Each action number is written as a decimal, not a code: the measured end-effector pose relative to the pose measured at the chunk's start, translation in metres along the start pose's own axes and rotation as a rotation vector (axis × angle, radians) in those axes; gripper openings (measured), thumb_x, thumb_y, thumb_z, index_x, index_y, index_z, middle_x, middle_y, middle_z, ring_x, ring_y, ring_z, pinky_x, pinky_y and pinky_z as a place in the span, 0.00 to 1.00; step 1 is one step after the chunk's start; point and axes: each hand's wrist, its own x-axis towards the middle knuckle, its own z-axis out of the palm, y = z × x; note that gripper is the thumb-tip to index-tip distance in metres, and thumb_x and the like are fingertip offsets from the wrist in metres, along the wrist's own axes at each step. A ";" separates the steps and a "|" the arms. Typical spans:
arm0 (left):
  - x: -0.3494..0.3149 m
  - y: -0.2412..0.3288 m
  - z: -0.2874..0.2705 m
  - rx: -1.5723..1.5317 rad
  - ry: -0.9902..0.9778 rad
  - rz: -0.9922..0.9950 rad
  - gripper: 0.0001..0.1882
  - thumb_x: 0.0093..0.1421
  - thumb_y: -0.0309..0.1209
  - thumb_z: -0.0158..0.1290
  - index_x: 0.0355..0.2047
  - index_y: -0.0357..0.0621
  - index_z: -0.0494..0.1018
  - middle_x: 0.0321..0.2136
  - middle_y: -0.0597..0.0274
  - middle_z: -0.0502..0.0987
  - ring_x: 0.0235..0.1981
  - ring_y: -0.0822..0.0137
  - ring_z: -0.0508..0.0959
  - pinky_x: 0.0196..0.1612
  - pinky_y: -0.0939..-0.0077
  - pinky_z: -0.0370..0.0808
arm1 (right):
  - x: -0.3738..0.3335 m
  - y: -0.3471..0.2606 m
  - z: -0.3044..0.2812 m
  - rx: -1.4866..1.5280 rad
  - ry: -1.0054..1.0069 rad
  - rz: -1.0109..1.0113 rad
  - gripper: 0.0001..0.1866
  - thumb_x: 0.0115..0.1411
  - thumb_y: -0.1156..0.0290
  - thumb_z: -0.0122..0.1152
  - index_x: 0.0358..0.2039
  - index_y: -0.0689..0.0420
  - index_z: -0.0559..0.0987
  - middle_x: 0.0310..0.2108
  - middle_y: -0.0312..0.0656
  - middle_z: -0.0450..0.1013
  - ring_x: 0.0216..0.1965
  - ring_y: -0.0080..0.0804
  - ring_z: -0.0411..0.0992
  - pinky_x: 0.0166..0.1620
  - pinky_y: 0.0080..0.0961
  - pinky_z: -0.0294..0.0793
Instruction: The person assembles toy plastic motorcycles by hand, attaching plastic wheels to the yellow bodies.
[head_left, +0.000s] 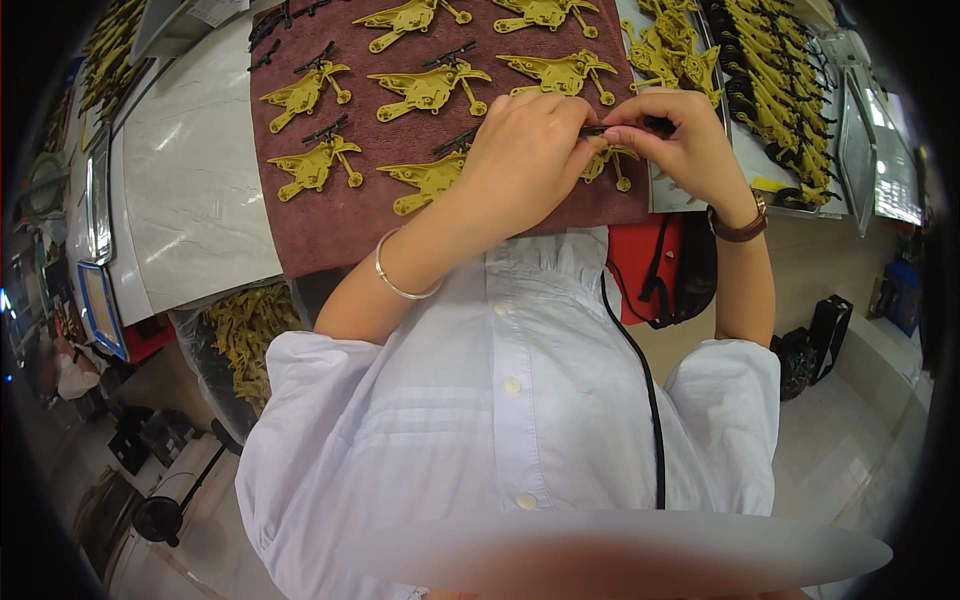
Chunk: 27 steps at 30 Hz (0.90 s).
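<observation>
My left hand (pixel 530 150) and my right hand (pixel 685 145) meet over the near right part of a maroon cloth (pixel 300 240). Pinched between the fingertips of both is a thin black plastic piece (pixel 594 131), mostly covered by the fingers. Just under them lies a yellow plastic part (pixel 622 172), partly hidden. Rows of similar flat yellow parts (pixel 425 92) are spread over the cloth, and several have a thin black piece at the upper edge. Another yellow part (pixel 425 178) sits beside my left wrist, partly covered by that hand.
Right of the cloth are loose yellow parts (pixel 675 50) and a tray with rows of yellow parts with black ends (pixel 775 110). Left is a pale marbled tabletop (pixel 190 190). A plastic bag of yellow parts (pixel 250 335) is below the table edge. Black cord (pixel 648 370) hangs down my front.
</observation>
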 end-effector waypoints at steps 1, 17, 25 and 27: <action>0.000 0.000 0.001 0.058 0.040 0.036 0.14 0.53 0.31 0.59 0.39 0.41 0.75 0.35 0.55 0.77 0.41 0.54 0.75 0.46 0.60 0.69 | -0.002 0.013 0.000 0.045 -0.021 0.063 0.08 0.53 0.70 0.68 0.30 0.62 0.82 0.21 0.38 0.75 0.23 0.22 0.70 0.27 0.20 0.68; -0.005 -0.014 0.005 0.239 -0.146 0.025 0.17 0.46 0.33 0.63 0.37 0.46 0.76 0.35 0.62 0.75 0.44 0.58 0.73 0.47 0.61 0.66 | 0.012 0.033 -0.001 0.150 -0.212 0.272 0.08 0.50 0.71 0.71 0.29 0.61 0.83 0.23 0.35 0.77 0.27 0.18 0.72 0.33 0.19 0.71; -0.006 -0.012 0.005 0.257 -0.147 0.033 0.15 0.46 0.32 0.62 0.36 0.45 0.75 0.35 0.61 0.75 0.43 0.57 0.73 0.47 0.61 0.66 | 0.009 0.032 -0.010 -0.078 -0.161 0.134 0.11 0.53 0.66 0.70 0.32 0.61 0.83 0.27 0.34 0.77 0.30 0.19 0.71 0.33 0.19 0.70; -0.006 -0.012 0.005 0.243 -0.134 0.047 0.16 0.46 0.32 0.62 0.36 0.45 0.75 0.35 0.61 0.75 0.43 0.57 0.73 0.47 0.61 0.66 | 0.009 0.037 -0.012 0.298 0.006 0.203 0.14 0.60 0.60 0.64 0.37 0.59 0.82 0.28 0.30 0.75 0.29 0.15 0.68 0.30 0.15 0.67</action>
